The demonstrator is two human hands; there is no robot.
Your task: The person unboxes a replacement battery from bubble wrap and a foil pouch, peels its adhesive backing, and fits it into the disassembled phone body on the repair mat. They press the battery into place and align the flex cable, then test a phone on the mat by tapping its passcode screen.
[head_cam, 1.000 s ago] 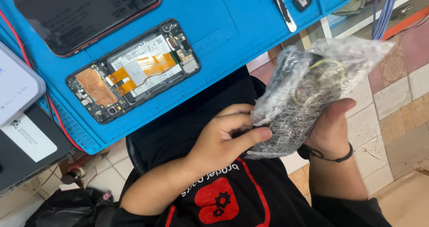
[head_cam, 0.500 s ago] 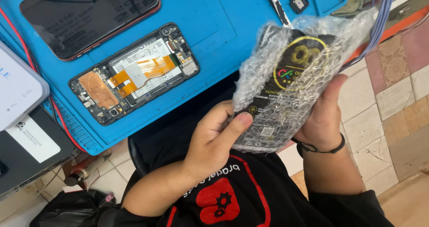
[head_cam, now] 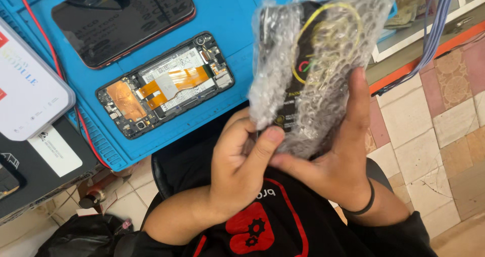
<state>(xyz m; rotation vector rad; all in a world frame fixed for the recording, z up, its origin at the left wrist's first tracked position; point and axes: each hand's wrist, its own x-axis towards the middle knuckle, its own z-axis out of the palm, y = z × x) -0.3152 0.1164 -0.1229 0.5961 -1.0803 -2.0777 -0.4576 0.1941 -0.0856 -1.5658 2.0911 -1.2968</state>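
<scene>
Head view: 2 hands hold a flat black part in a bubble-wrap pouch point(head_cam: 318, 65) above the lap. The left hand point(head_cam: 242, 171) pinches its lower edge, thumb on top; the right hand point(head_cam: 338, 161) cradles it from behind. Peeling gently from the open end looks safest. On the blue mat point(head_cam: 237, 14) lie an opened phone point(head_cam: 164, 85) and a dark screen point(head_cam: 121, 22). Tiled floor point(head_cam: 434, 120) at right.

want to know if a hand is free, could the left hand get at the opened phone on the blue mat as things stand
Probably not right away. The left hand grips the bottom of the bubble-wrapped part, which the right hand also holds. The opened phone lies uncovered on the blue mat, with nothing over it, so the path looks free once the hand lets go.
</scene>
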